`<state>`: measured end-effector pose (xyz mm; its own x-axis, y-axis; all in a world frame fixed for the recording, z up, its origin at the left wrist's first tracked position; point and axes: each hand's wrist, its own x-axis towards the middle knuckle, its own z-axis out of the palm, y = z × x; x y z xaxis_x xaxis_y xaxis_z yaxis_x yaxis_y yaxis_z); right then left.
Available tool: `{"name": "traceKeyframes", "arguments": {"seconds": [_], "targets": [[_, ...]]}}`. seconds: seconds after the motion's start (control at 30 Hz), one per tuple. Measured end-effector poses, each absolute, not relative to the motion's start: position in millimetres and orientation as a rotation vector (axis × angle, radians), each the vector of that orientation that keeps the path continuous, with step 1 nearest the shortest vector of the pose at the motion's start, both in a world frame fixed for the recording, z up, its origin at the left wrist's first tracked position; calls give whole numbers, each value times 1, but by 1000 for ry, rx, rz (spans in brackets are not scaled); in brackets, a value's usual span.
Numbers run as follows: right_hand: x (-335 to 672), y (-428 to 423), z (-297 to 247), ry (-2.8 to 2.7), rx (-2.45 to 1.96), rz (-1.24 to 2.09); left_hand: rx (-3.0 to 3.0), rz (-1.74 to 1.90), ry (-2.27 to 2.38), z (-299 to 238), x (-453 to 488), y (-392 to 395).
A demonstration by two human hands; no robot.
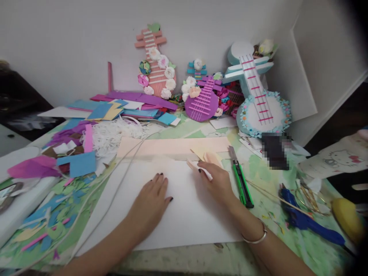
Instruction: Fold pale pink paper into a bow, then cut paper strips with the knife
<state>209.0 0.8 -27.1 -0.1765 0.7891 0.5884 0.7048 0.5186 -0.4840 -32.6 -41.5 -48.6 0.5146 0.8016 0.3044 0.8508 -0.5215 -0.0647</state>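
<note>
- Bare forearms come over the counter's near edge (201, 256), with a silver bracelet (260, 240) on the right wrist.
- Large white sheet (184, 228) covers the middle of the counter, its near side just short of that edge; room to move lies on it between the two forearms.
- Left hand (151, 195) rests flat on the sheet, fingers side by side, thumb apart.
- Right hand (217, 184) has its fingers closed on a pale strip (192, 165), over the sheet's far right part.
- Peach paper (166, 146) runs along the sheet's far side, with yellow paper (198, 150) on its right end.
- Cartoon cat with a red bow shows on a pale container (333, 157) at the counter's right edge.
- Green cutter (243, 184) lies just right of the right hand, blade pointing to the far edge; beyond it are a blue glue gun (307, 220) and scissors (310, 195).
- Grey cable (110, 203) crosses the sheet's left part, in the way of the left arm's side.
- Paper scraps (59, 218) crowd the counter's left; white shreds (110, 132) and coloured sheets (99, 111) fill its far left corner.
- Pink (157, 86), purple (214, 101) and blue-white (249, 109) model lutes stand along the far edge.
</note>
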Motion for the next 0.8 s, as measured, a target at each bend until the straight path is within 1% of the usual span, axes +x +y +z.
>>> {"name": "traceKeyframes", "arguments": {"seconds": [0.1, 0.2, 0.3, 0.43, 0.6, 0.8], "targets": [[199, -8, -25, -2173, -977, 247, -2629, -513, -1348, -39, -8, -62], [188, -20, -18, -2432, -811, 313, -2650, -713, -1376, -33, -5, -70], [183, -30, -14, -2562, -773, 331, -2619, -732, -1403, -33, -21, -65], [186, -36, -15, -2534, -846, 397, -2664, -666, -1311, -37, -45, -56], [193, -35, -18, -2451, -870, 500, -2668, -757, -1129, -35, -44, -53], [191, -37, -20, -2398, -842, 485, -2736, -878, -1217, -26, -34, -49]]}}
